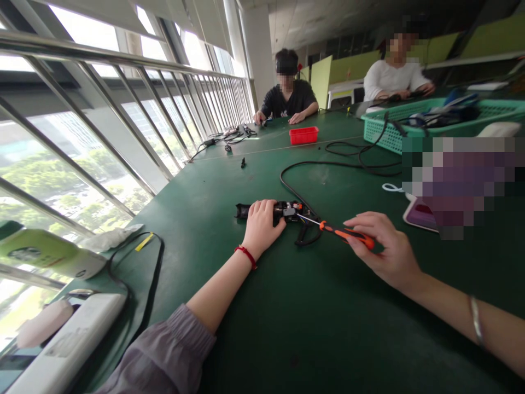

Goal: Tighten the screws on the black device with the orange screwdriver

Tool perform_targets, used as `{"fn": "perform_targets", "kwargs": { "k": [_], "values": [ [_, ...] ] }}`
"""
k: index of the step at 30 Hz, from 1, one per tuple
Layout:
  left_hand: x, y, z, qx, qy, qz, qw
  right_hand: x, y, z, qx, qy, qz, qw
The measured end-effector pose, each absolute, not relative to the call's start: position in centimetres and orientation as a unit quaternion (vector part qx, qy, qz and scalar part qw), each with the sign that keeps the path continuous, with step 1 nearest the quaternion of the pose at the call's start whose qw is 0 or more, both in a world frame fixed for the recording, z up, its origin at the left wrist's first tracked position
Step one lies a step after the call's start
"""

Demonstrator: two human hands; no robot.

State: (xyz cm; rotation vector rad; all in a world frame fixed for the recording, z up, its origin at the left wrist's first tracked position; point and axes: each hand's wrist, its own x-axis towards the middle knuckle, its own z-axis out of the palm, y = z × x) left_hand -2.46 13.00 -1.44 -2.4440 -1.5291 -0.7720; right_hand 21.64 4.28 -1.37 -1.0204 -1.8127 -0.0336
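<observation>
My left hand (263, 227), with a red cord bracelet at its wrist, is closed over a black corded device (244, 211) lying on the table. Past the fingertips the device's inside is exposed, with a grey part, an orange bit and thin wires showing. An orange and black screwdriver (348, 236) is in my right hand (383, 246), held by the handle between thumb and fingers. Its metal shaft points left, and the tip reaches the exposed end of the device; whether it sits on a screw is too small to tell. A black cable (297, 164) runs from the device.
A red tray (303, 135) and a green basket (383, 137) of tools stand farther back on the green table (254, 339). A small black piece (243, 162) lies beyond the device. At left are a green bottle (49, 251) and a white box (77, 334). Two people sit opposite.
</observation>
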Motion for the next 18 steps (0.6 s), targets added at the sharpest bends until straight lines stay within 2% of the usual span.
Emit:
{"fn": "perform_targets", "kwargs": {
  "k": [8,14,18],
  "values": [
    [-2.40,12.93,-1.43,-0.816,-0.511,-0.257,0.083,21.74,4.31,-1.69,-0.419,-0.722,-0.036,0.550],
    [-2.41,12.98,-1.43,-0.817,-0.510,-0.257,0.080,21.77,4.35,-1.41,-0.427,-0.761,-0.004,0.488],
    [-2.41,12.97,-1.45,-0.817,-0.509,-0.257,0.082,21.75,4.43,-1.72,-0.420,-0.733,-0.026,0.534]
  ]
}}
